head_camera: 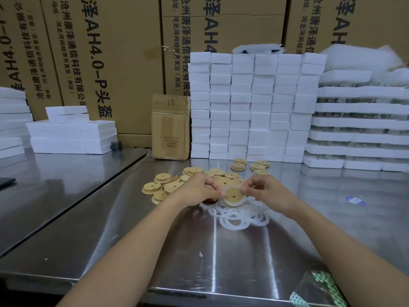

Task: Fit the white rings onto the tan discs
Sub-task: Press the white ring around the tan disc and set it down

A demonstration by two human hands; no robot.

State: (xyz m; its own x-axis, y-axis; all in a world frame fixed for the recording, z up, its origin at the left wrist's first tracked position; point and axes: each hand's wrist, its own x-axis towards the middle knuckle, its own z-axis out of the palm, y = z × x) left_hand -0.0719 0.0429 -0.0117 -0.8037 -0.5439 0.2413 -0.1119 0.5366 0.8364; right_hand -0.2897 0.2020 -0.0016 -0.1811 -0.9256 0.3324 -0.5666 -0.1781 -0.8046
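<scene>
Between both hands sits a tan disc [233, 195] with a centre hole and a white ring [226, 189] around its rim. My left hand [200, 189] pinches the disc's left edge, and my right hand [263, 187] pinches the ring at the right edge. Below them lies a heap of loose white rings [238, 218] on the steel table. Several bare tan discs [164, 187] are scattered to the left and behind the hands. A few stacked discs [238, 165] lie farther back.
A wall of white foam boxes [254, 107] stands behind the discs, with a small cardboard box [170, 127] to its left. More white trays [358, 129] stack at the right and flat white boxes [70, 136] at the left. A plastic bag [318, 289] lies near the front right edge.
</scene>
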